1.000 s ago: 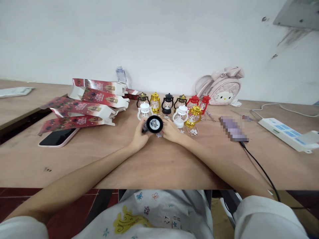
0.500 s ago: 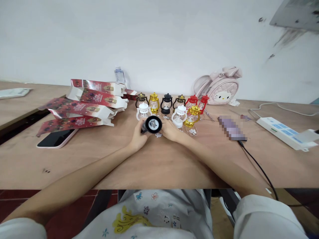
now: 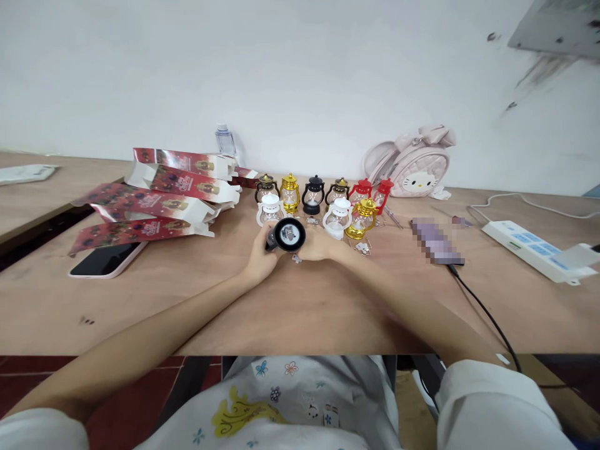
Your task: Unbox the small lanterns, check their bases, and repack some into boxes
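A small black lantern [image 3: 290, 235] is tipped so that its round open base faces me, with a pale disc and metal parts inside. My left hand [image 3: 261, 257] is closed around its left side. On the other side, my right hand [image 3: 317, 244] grips the lantern, its fingers partly hidden. Just behind my hands stand two white lanterns [image 3: 337, 220] and a gold lantern [image 3: 360, 220]. Farther back is a row with a black lantern [image 3: 314, 197], another gold lantern [image 3: 290, 195], bronze lanterns [image 3: 267, 189] and red lanterns [image 3: 362, 192].
Red printed cartons [image 3: 159, 206] are piled at left, over a phone [image 3: 105, 261]. A clear bottle [image 3: 225, 140] and a pink bag [image 3: 417, 169] stand by the wall. At right lie a screwdriver [image 3: 394, 217], a cabled phone [image 3: 435, 242] and a power strip [image 3: 539, 250].
My right hand has shifted slightly down and in beside the lantern. The lantern's base has turned a little, while my left hand stays almost where it was.
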Action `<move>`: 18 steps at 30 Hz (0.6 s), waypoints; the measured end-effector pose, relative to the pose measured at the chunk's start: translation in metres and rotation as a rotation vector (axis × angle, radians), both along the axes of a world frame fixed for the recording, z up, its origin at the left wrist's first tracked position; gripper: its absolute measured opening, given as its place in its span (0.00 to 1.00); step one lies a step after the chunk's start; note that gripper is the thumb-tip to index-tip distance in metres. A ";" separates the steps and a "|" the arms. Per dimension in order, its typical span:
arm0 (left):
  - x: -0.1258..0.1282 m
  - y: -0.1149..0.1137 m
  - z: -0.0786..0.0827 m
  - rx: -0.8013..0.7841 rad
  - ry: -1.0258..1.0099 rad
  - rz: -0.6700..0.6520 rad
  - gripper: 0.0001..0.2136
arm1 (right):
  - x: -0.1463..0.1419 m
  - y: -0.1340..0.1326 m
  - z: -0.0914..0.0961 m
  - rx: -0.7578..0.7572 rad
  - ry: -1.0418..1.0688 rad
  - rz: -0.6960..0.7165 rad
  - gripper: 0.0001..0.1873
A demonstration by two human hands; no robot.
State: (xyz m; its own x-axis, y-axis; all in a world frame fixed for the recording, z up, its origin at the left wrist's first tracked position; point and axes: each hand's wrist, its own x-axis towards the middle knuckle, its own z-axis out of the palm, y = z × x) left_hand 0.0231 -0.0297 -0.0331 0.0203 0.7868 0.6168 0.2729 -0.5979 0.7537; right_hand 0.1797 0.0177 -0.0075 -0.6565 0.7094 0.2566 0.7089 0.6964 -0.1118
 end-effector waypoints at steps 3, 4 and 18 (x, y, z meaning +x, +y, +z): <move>0.000 0.001 -0.001 0.009 -0.005 -0.001 0.16 | -0.002 -0.009 0.008 -0.117 -0.090 -0.064 0.13; 0.000 0.001 -0.001 0.007 -0.005 0.002 0.16 | -0.001 -0.012 0.009 -0.127 -0.076 -0.072 0.13; 0.003 -0.005 0.002 -0.087 0.062 -0.082 0.13 | 0.023 -0.025 -0.009 0.218 1.008 -0.028 0.05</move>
